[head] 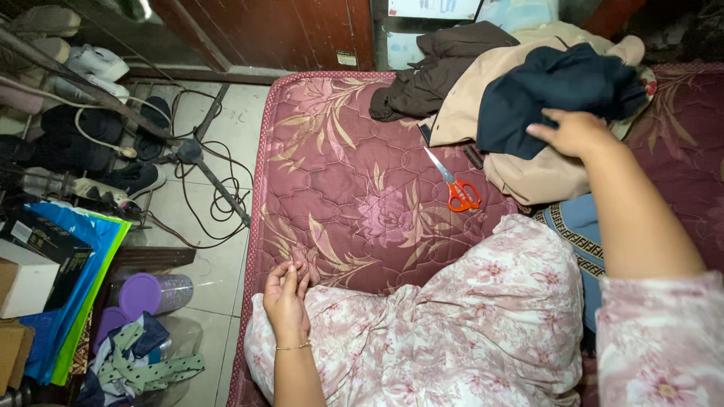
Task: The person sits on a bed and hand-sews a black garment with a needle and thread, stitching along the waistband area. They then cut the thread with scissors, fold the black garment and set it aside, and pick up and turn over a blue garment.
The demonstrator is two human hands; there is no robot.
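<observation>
Quilted maroon mattress (339, 188), floral stitch, piped edge running along the tiled floor (219, 271) on the left. Right hand (575, 133) lies loosely open, palm down on the navy cloth (550, 94), not clenching it; the cloth sits atop the beige garment (528, 173) at the far side of the bed. Brown garment (430, 75) bunched beside it. Orange-handled scissors (456, 188) lie flat just left of the pile, blades shut. Left hand (286, 298) rests near the mattress edge, fingers half curled, empty. Open quilt between hands. Floor crowded: cables (219, 203), purple-lidded jar (154, 292).
</observation>
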